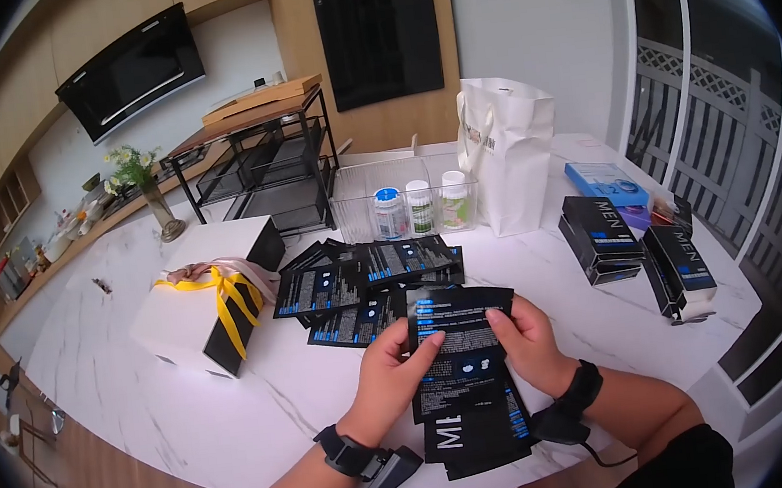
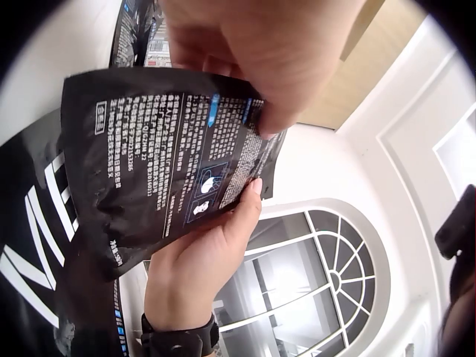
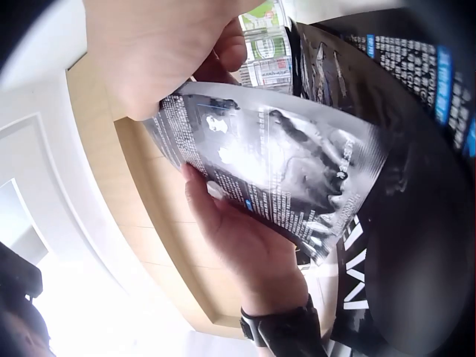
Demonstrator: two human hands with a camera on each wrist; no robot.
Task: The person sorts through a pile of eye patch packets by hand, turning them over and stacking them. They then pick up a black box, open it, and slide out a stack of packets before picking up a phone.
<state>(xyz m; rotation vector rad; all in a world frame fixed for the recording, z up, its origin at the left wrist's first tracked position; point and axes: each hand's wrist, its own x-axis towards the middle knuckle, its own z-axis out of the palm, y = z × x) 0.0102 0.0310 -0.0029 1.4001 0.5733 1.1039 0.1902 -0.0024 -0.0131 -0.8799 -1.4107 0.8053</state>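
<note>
1. Black foil is what you have in both hands: a flat black sachet with white and blue print (image 1: 458, 350), held up just above the white marble bench (image 1: 237, 400) at the lower centre of the head view, printed back facing you.
2. Your left hand (image 1: 390, 376) pinches its left edge, thumb on the front; your right hand (image 1: 528, 344) pinches the right edge the same way. Each grip is pressed together on the sachet, neither one spread.
3. Judging by this, you are at the checking step, with one sachet lifted from the fanned heap of matching black sachets (image 1: 358, 289) just beyond it. A next move would call for one hand to let go while the other keeps its pinch.
4. Only the head view shows the bench things: black "MEN" cartons (image 1: 631, 244) at the right, a white paper bag (image 1: 509, 153) and a white gift box with yellow ribbon (image 1: 208, 299).
5. Left wrist view alone shows the fine print and two small icons; right wrist view shows glare on the foil (image 3: 275, 160).
</note>
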